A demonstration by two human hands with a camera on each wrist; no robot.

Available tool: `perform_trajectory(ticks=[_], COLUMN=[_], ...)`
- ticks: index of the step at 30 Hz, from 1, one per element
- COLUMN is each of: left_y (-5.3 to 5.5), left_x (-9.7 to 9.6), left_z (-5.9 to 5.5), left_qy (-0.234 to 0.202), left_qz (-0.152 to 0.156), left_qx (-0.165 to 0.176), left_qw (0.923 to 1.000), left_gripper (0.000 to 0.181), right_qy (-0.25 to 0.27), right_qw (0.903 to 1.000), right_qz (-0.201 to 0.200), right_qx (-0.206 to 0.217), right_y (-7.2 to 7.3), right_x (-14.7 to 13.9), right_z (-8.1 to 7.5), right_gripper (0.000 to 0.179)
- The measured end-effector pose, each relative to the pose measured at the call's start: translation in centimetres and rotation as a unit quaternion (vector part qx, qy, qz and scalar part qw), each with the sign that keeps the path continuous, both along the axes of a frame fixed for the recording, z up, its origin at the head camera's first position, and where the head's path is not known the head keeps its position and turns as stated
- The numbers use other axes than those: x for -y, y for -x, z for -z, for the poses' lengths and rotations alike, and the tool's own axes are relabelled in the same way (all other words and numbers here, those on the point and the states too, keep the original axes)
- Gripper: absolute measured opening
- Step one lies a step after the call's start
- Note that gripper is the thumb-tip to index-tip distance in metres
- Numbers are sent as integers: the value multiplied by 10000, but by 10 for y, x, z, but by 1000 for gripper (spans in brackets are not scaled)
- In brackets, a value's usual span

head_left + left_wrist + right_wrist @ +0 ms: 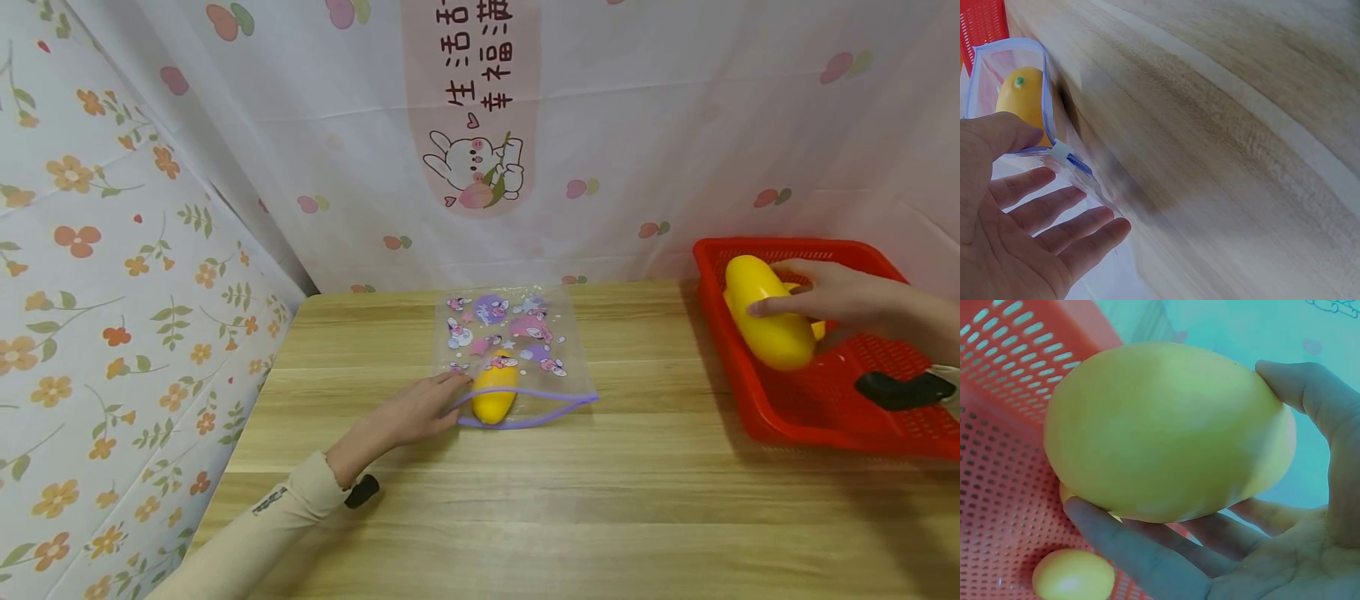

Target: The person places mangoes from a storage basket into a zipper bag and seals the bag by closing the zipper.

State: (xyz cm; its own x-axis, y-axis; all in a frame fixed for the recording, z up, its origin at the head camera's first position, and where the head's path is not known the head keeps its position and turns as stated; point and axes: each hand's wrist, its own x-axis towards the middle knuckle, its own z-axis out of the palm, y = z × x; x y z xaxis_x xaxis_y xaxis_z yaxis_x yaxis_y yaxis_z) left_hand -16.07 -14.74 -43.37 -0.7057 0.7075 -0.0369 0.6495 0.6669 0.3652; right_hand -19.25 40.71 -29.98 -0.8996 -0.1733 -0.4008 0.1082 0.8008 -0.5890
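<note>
A clear zip bag [525, 333] with cartoon prints and a purple zip edge lies flat on the wooden table [600, 500], its mouth gaping toward me. A small yellow mango [495, 393] sits just inside the mouth, also visible at the bag's lip [1019, 97]. My left hand [448, 385] rests on the bag's left corner with straight fingers [1054, 215], the thumb at the zip edge [1063, 155]. My right hand [795, 293] grips a large yellow mango [768, 325] over the red basket [810, 408]. Seen from the right wrist, thumb and fingers [1147, 550] wrap that mango [1147, 406].
The red perforated basket [1004, 444] stands at the table's right edge, with another small yellow fruit [1072, 576] on its floor. Patterned curtains wall in the table at the back [637, 125] and on the left [112, 292].
</note>
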Motion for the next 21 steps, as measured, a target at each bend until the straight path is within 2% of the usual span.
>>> perform_trajectory(ticks=[11,21], left_y=[-2,-1], left_x=[0,-1], left_z=[0,0], left_qy=[92,59], left_qz=[-68,-84], left_qx=[22,70], left_qw=[9999,9999], left_gripper=[54,53], right_qy=[132,79], right_qw=[9994,9992], right_qz=[7,-72], right_qx=[-329,-391], right_y=[-2,-1], right_x=[13,17], right_z=[-10,-14], right_gripper=[89,88])
